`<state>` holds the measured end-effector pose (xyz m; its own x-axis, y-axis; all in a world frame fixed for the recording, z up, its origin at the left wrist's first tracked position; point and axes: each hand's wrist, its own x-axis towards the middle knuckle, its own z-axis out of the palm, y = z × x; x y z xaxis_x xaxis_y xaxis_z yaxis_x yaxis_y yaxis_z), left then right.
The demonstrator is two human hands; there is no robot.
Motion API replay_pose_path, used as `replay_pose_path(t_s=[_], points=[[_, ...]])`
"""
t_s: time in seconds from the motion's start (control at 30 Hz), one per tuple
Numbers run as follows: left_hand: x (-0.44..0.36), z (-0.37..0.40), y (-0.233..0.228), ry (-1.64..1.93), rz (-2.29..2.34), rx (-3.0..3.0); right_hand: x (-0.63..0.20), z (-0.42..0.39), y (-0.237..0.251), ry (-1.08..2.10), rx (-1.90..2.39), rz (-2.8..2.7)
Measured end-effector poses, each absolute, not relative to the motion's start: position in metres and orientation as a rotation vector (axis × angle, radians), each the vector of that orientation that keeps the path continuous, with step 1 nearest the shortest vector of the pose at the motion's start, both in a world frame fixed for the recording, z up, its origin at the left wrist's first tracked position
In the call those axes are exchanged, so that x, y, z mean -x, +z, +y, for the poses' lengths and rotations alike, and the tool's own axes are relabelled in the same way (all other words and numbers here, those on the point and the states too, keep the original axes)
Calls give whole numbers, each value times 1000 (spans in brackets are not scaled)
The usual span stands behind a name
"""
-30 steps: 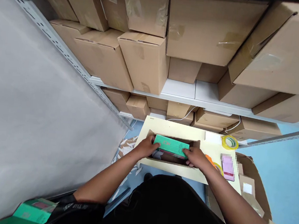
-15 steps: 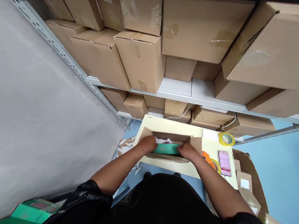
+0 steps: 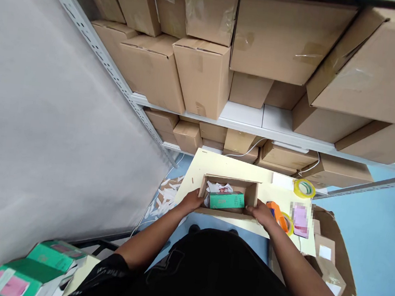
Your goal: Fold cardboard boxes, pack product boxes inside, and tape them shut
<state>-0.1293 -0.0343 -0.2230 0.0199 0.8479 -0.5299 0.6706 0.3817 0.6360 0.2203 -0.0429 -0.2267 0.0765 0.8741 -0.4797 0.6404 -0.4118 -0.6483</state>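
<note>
Head view: the left hand has its thumb and fingers closed over the near left corner of an open carton, and the right hand pinches the near right corner, thumb over the rim; most of the fingertips are hidden by the walls, so how firmly they press cannot be told. Inside the carton lies a green box, long side across, toward the near wall and apart from both hands; the print on it is too small to read. Behind and to the left of it sits crumpled white paper with reddish marks, its lower part covered by the green box. The carton rests on a pale yellow table, whose near edge is partly blocked by the carton and forearms. Just right of the right hand is an orange tape dispenser, beside a phone that is blurred into blocks. On the far right lie a white stack and a yellow tape roll. Beyond the table, a shelf holds brown cartons, the upper ones cut off by the frame. Paper scraps litter the floor to the left; at the near left, green packages run partly behind the black sleeve.
</note>
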Motion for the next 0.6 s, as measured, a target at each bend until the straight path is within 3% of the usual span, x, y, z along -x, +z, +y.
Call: replay_pose_path(t_s=[0.17,0.37,0.6], points=[[120,-64,-220,392,1759,-1315,-225,-31,-227,1230,2092,-1712],[117,-110,-201,871,2012,-966,-243,2,-208,1149,1989,-1941],[130,-211,-170,1275,2343,-645,-209,19,-201,1164,1702,-2335]])
